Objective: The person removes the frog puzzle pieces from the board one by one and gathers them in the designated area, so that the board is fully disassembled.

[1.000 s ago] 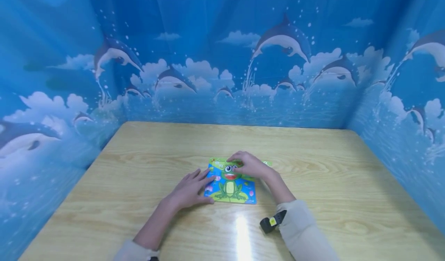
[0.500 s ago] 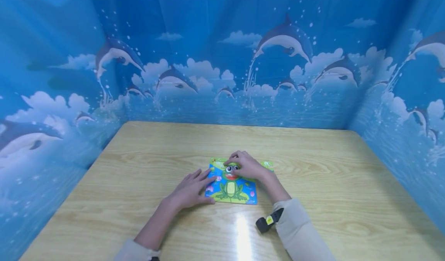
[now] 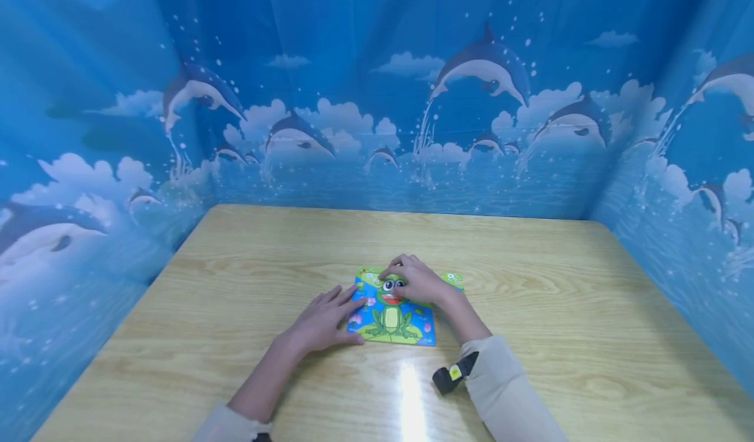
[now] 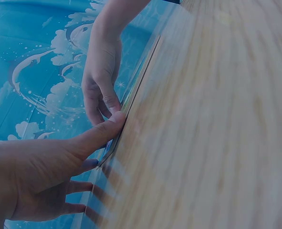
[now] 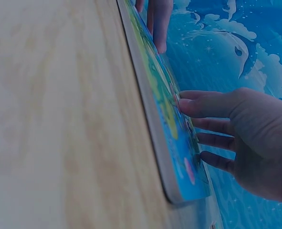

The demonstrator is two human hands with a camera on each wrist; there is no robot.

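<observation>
A thin board (image 3: 418, 334) with a colourful frog picture, looking like a children's puzzle, lies flat on the table. My left hand (image 3: 318, 321) rests at its left side, fingers spread, thumb at the lower left edge. In the left wrist view, the left thumb (image 4: 105, 131) lies on the board's rim. Over the frog's head (image 3: 390, 293) my right hand (image 3: 418, 281) bends its thumb and index finger, seeming to pinch the head piece. The piece's outline is too small to make out. In the right wrist view, the right thumb (image 5: 191, 106) meets the board's face.
The board lies on a wood-grain table (image 3: 283, 245). A blue curtain (image 3: 353, 186) printed with dolphins stands around the back and sides. A black strap with a yellow mark (image 3: 455, 371) is on the right sleeve, close to the tabletop.
The right hand and forearm have shifted slightly left, with the index fingertip further over the frog's head. The left hand holds its place on the board. Hardly anything moved in the last half second.
</observation>
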